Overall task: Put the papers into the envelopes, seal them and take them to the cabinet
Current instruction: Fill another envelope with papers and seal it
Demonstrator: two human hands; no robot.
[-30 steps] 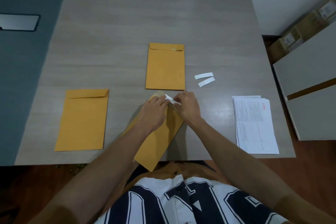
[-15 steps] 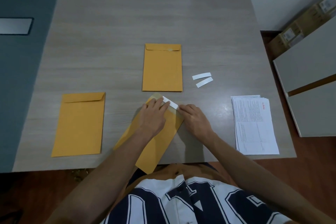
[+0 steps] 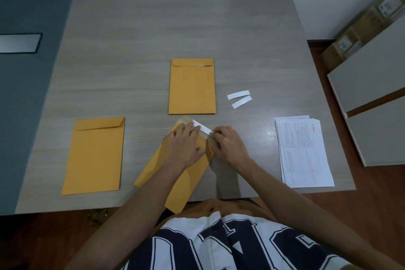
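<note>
A yellow envelope [image 3: 175, 184] lies slanted on the table's front edge, its lower corner hanging over. My left hand [image 3: 184, 144] presses flat on its upper part. My right hand [image 3: 228, 144] pinches the right end of a white peel-off strip [image 3: 202, 126] that sticks up from the envelope's flap. A second envelope [image 3: 192, 90] lies flat just beyond, flap folded down. A third envelope [image 3: 96, 158] lies to the left. A stack of printed papers [image 3: 304, 155] sits at the right.
Two loose white strips [image 3: 240, 98] lie right of the middle envelope. The grey wooden table [image 3: 175, 17] stretches far ahead. Grey cabinet panels [image 3: 377, 98] and cardboard boxes [image 3: 361, 30] stand to the right, a dark blue surface [image 3: 28, 94] to the left.
My right hand has pulled rightward, and more of the white strip has peeled off the flap. My left hand stays pressed on the envelope.
</note>
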